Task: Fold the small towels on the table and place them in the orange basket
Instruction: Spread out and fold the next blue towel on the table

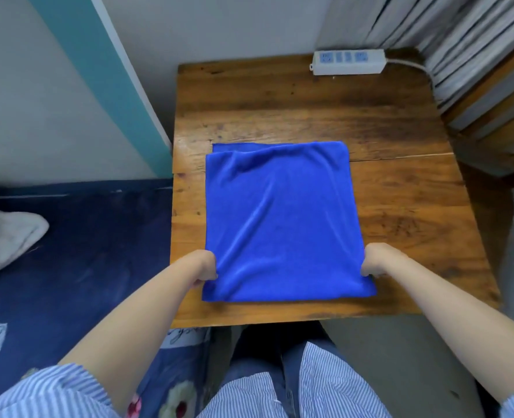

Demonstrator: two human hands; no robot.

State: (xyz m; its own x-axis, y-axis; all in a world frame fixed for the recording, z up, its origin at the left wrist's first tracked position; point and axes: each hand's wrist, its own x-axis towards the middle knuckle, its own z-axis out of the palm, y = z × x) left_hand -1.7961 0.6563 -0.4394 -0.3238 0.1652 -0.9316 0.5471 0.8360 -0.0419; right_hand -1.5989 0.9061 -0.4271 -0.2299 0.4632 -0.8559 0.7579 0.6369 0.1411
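Observation:
A bright blue towel (283, 218) lies on the wooden table (400, 212), doubled over, with the lower layer's edge showing along the far side. My left hand (203, 268) pinches the towel's near left edge. On the opposite side, my right hand (376, 262) pinches the near right edge. Creases in the cloth fan out from both hands toward the far edge. No orange basket is in view.
A white power strip (347, 61) with its cord lies at the table's far edge. A bed with a dark blue sheet (84, 251) and a white cloth (5, 236) is at the left. Stacked wooden slats (491, 95) stand at the right. Walls close the back.

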